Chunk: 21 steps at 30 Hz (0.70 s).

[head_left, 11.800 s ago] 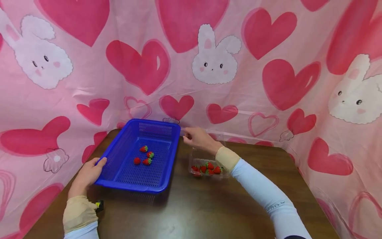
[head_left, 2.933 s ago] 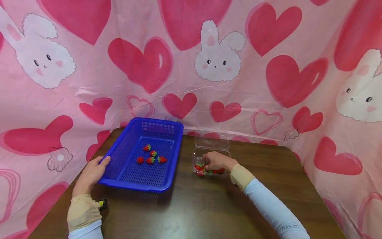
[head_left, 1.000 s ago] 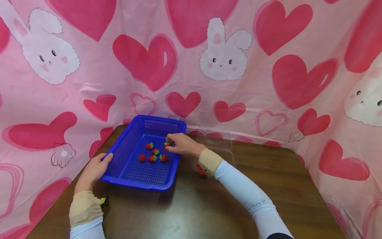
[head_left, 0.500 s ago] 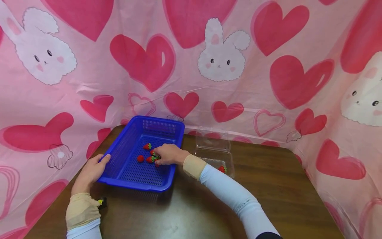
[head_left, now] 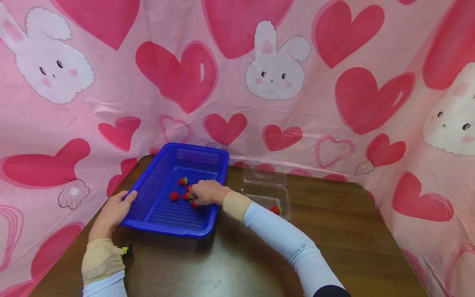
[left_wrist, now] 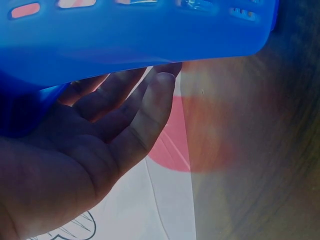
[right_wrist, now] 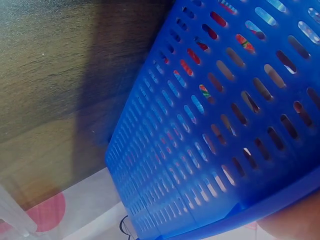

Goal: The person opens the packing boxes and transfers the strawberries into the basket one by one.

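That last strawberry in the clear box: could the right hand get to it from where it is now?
Probably yes. The strawberry lies alone in the clear box, whose lid stands open, so nothing covers it. The right hand is in the blue basket just beside the box, among strawberries there, and may first need to let go.

Basket (head_left: 150, 194) — blue moulded plastic, slotted walls and perforated floor, smooth with a slight sheen. Surface (head_left: 334, 231) is dark wood-grain, semi-gloss, soft reflections on it. Clamshell box (head_left: 265, 187) — thin clear plastic, glossy. Strawberries (head_left: 182, 181) look like matt red with green tops; real or fake, cannot tell. Backdrop sheet (head_left: 297, 119) is thin printed film or cloth, faintly shiny, creased. Sleeves (head_left: 282, 243) — pale blue stretch fabric, matt; tan knit cuffs (head_left: 99, 260) at the wrists.
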{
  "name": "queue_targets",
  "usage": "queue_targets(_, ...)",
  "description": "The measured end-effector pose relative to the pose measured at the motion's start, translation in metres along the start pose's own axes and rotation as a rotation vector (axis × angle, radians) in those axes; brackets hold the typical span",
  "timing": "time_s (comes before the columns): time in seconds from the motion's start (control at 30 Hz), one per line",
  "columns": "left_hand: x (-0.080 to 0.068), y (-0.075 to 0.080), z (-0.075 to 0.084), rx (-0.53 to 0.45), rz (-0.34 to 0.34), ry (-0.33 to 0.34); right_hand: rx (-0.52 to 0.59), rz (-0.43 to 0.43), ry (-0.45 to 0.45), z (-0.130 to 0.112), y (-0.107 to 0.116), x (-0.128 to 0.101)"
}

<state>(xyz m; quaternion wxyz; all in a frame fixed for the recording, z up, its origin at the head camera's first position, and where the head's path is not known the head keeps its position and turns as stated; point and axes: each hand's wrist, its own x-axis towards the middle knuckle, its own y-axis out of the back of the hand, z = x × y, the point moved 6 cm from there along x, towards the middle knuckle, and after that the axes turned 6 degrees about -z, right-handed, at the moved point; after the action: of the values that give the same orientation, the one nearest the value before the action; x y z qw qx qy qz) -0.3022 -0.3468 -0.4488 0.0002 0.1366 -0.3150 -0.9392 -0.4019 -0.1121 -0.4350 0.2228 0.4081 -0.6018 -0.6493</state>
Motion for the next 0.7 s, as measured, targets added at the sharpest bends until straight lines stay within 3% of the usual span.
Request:
queue_targets(0.3,0.007,-0.011,0.007,-0.001,-0.031,-0.010,0.031,0.027,-0.013,0.012,-0.001,-0.010)
queue_targets(0.7,0.015,-0.015,0.006,0.020,-0.035,-0.028,0.158,0.435,0.161,0.028,0.045,-0.046)
